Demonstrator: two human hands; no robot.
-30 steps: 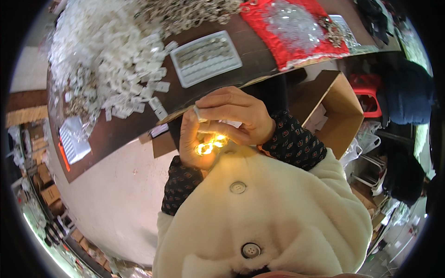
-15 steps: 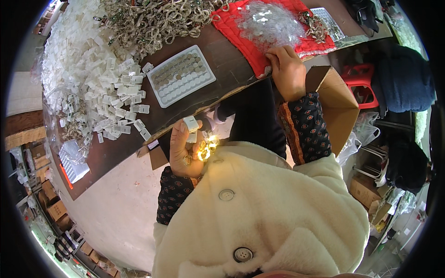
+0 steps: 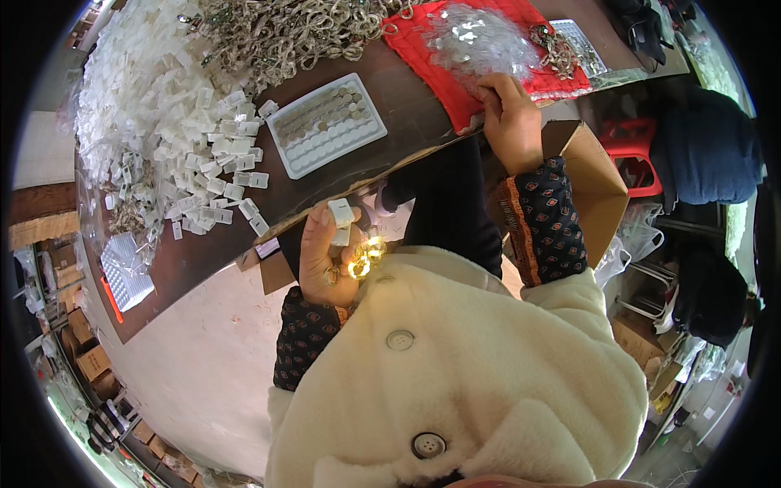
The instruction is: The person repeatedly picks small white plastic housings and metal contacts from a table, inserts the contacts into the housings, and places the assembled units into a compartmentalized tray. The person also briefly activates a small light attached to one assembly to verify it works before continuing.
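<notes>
Dark table (image 3: 413, 107), pale floor (image 3: 191, 366): left fingers (image 3: 316, 229) pinch a white case (image 3: 342, 214), right fingers' (image 3: 511, 89) hold is unclear.

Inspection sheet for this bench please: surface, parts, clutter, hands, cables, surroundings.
Surface: brown table, worn front edge
Parts: small white case, lit string; white tray partly filled with discs; clear plastic pile on red cloth
Clutter: heap of white cases, left
Hands: left hand holds the small white case, lit string beside its palm; right hand at the clear plastic pile's near edge, grip unclear
Cables: coiled strands heaped at the back
Surroundings: open cardboard box, red stool, right
</notes>
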